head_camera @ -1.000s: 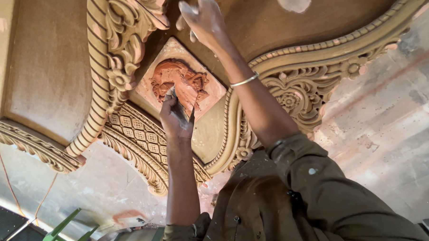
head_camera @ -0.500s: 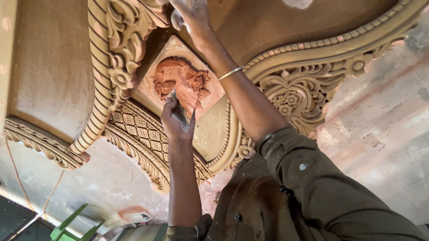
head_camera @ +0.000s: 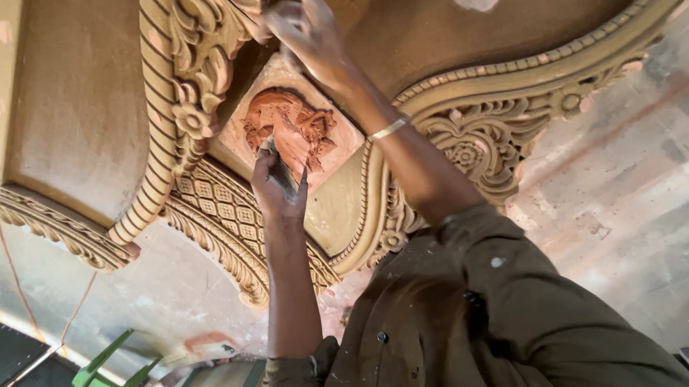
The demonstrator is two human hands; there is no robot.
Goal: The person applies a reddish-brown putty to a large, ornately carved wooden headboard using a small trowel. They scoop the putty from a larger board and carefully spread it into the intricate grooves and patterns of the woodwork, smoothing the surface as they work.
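A reddish clay relief (head_camera: 300, 126) sits in a square panel at the centre of a large ornate carved piece (head_camera: 203, 91) with scrolls and beading. My left hand (head_camera: 277, 190) grips a thin dark tool (head_camera: 278, 164) whose tip touches the relief's lower edge. My right hand (head_camera: 308, 31), with a metal bangle (head_camera: 389, 128) on its wrist, rests fingers spread on the carved frame just above the relief and holds nothing.
A lattice-patterned band (head_camera: 223, 213) and a scrollwork border (head_camera: 473, 147) surround the panel. Rough, stained plaster (head_camera: 619, 191) lies to the right. A green frame (head_camera: 99, 374) and a thin orange cord (head_camera: 16, 304) are at the lower left. My olive shirt (head_camera: 471, 326) fills the bottom.
My right hand has slid a little higher along the frame. My left hand stays at the relief with the tool, shifted only slightly.
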